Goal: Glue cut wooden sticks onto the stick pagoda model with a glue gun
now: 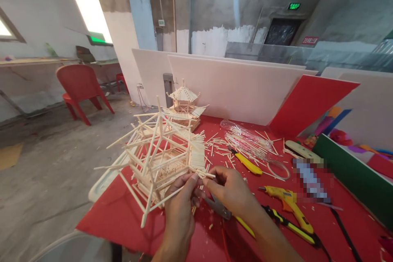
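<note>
Stick frame point(168, 168), corner in left grip point(181, 198)

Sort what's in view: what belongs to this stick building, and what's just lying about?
Likely in the work:
stick frame, left hand and right hand at its edge
loose sticks
glue gun
yellow cutter

Probably just lying about:
red chair
red panel
green board

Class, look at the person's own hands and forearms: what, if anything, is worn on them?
The left hand and right hand are ungloved. No sleeve shows on the left forearm or right forearm, and no watch or bracelet is visible. Some fingers are partly hidden.
</note>
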Demonstrator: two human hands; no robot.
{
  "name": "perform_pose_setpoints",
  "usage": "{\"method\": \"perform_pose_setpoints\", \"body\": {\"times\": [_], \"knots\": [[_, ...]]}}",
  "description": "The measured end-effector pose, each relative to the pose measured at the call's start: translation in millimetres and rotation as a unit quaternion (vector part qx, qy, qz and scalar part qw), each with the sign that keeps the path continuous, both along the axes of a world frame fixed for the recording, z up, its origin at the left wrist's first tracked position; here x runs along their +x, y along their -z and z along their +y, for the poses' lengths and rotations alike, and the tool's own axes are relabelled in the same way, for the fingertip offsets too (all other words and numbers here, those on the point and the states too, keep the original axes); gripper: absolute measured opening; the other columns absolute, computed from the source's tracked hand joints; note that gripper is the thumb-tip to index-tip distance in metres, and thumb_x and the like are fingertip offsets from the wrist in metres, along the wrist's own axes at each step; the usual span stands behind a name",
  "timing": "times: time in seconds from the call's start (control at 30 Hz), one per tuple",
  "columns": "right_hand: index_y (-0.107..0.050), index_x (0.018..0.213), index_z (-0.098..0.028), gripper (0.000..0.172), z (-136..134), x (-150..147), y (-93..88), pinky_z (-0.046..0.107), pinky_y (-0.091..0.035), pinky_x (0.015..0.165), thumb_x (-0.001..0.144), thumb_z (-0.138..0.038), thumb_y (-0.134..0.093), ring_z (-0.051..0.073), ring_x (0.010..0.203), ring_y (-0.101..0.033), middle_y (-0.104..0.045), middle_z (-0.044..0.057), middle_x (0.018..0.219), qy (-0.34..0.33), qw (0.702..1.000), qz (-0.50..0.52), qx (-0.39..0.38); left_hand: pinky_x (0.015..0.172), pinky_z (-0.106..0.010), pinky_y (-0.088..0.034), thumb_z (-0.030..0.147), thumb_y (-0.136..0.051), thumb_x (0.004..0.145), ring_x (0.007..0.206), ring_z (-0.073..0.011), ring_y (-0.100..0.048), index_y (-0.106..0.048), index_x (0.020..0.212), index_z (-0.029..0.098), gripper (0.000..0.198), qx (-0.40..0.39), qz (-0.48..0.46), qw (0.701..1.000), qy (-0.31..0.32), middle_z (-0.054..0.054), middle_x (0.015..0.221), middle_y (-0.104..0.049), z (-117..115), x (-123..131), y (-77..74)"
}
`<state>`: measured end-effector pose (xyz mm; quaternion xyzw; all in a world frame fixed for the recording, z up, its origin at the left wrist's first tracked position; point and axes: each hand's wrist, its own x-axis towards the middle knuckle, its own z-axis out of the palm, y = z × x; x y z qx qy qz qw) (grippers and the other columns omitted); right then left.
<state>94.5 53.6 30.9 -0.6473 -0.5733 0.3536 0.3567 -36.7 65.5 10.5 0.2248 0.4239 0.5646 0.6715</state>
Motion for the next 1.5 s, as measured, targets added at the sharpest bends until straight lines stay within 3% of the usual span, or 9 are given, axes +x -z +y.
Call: {"method": "perform_pose_setpoints", "body": {"times": [0.37, 0.67, 0.77, 0.9, 1.03, 1.13, 1.2, 1.33, 1.5], "knots": [[-0.061, 0.067, -0.018, 0.02, 2, -1, 1.9, 0.022, -0.031, 0.05, 0.077, -0.035, -0.063, 0.01, 0.053, -0.04, -0.048, -0.006, 0.056, -0.016, 0.993, 0.114, -0.004, 0.036, -0.014, -0.034, 0.029, -0.086, 0.056, 0.042, -0.0074, -0.056, -0.071, 0.071, 0.012, 0.027, -0.005, -0.005, 1.0, -0.003, -0.002, 0.061, -0.07, -2, 0, -1.3], [-0.06, 0.066, -0.018, 0.024, 2, -3, 1.6, 0.022, -0.035, 0.051, 0.072, -0.04, -0.067, 0.01, 0.053, -0.045, -0.053, -0.004, 0.057, -0.016, 0.981, 0.191, -0.023, 0.037, -0.015, -0.034, 0.03, -0.083, 0.062, 0.043, -0.0081, -0.058, -0.07, 0.077, 0.012, 0.027, 0.009, 0.007, 1.0, 0.011, -0.003, 0.064, -0.07, -1, -1, 0.8], [-0.059, 0.066, -0.019, 0.025, -1, -2, -0.1, 0.022, -0.036, 0.05, 0.072, -0.042, -0.065, 0.01, 0.051, -0.046, -0.054, -0.005, 0.056, -0.028, 0.974, 0.222, -0.043, 0.036, -0.016, -0.035, 0.031, -0.082, 0.065, 0.042, -0.0095, -0.058, -0.068, 0.086, 0.013, 0.031, 0.016, 0.016, 1.0, 0.01, -0.002, 0.064, -0.07, -7, -2, 2.5], [-0.06, 0.065, -0.018, 0.022, -12, 3, 2.2, 0.021, -0.032, 0.047, 0.072, -0.038, -0.065, 0.008, 0.046, -0.041, -0.053, -0.006, 0.052, -0.05, 0.965, 0.248, -0.076, 0.034, -0.016, -0.035, 0.033, -0.083, 0.065, 0.038, -0.0097, -0.056, -0.067, 0.083, 0.013, 0.032, 0.013, 0.046, 0.998, 0.028, -0.003, 0.064, -0.069, -24, -9, 5.9], [-0.064, 0.068, -0.016, 0.015, -25, 13, 4.3, 0.02, -0.031, 0.049, 0.073, -0.03, -0.066, 0.007, 0.05, -0.041, -0.054, -0.005, 0.055, -0.105, 0.968, 0.21, -0.092, 0.032, -0.017, -0.037, 0.033, -0.086, 0.061, 0.04, -0.0123, -0.058, -0.071, 0.091, 0.015, 0.038, 0.007, 0.056, 0.994, 0.096, -0.002, 0.061, -0.068, -39, -15, 8.4], [-0.067, 0.07, -0.016, 0.014, -28, 23, 1.9, 0.019, -0.029, 0.048, 0.076, -0.027, -0.062, 0.007, 0.05, -0.041, -0.057, -0.005, 0.055, -0.165, 0.972, 0.134, -0.102, 0.034, -0.017, -0.04, 0.033, -0.086, 0.063, 0.039, -0.013, -0.058, -0.073, 0.077, 0.013, 0.028, 0.033, 0.099, 0.978, 0.182, -0.003, 0.049, -0.064, -38, -19, 9.8], [-0.069, 0.071, -0.016, 0.014, -29, 31, -0.5, 0.018, -0.028, 0.046, 0.076, -0.026, -0.061, 0.007, 0.049, -0.041, -0.058, -0.005, 0.054, -0.198, 0.969, 0.103, -0.11, 0.034, -0.017, -0.04, 0.035, -0.085, 0.065, 0.041, -0.0134, -0.06, -0.074, 0.068, 0.012, 0.026, 0.047, 0.126, 0.963, 0.234, -0.008, 0.056, -0.069, -34, -20, 10.7], [-0.071, 0.07, -0.017, 0.009, -32, 48, -3.1, 0.018, -0.026, 0.044, 0.071, -0.021, -0.063, 0.006, 0.048, -0.039, -0.054, -0.006, 0.052, -0.232, 0.963, 0.066, -0.117, 0.035, -0.017, -0.04, 0.035, -0.082, 0.068, 0.042, -0.0138, -0.062, -0.077, 0.07, 0.012, 0.024, 0.052, 0.154, 0.93, 0.328, -0.011, 0.062, -0.072, -29, -19, 11.3], [-0.072, 0.071, -0.018, 0.009, -40, 65, -4.9, 0.017, -0.027, 0.041, 0.072, -0.022, -0.065, 0.006, 0.045, -0.041, -0.055, -0.007, 0.053, -0.242, 0.964, 0.025, -0.112, 0.036, -0.019, -0.04, 0.034, -0.081, 0.07, 0.04, -0.0141, -0.062, -0.078, 0.068, 0.013, 0.021, 0.061, 0.173, 0.909, 0.374, -0.009, 0.058, -0.071, -36, -8, 9.3]]}}
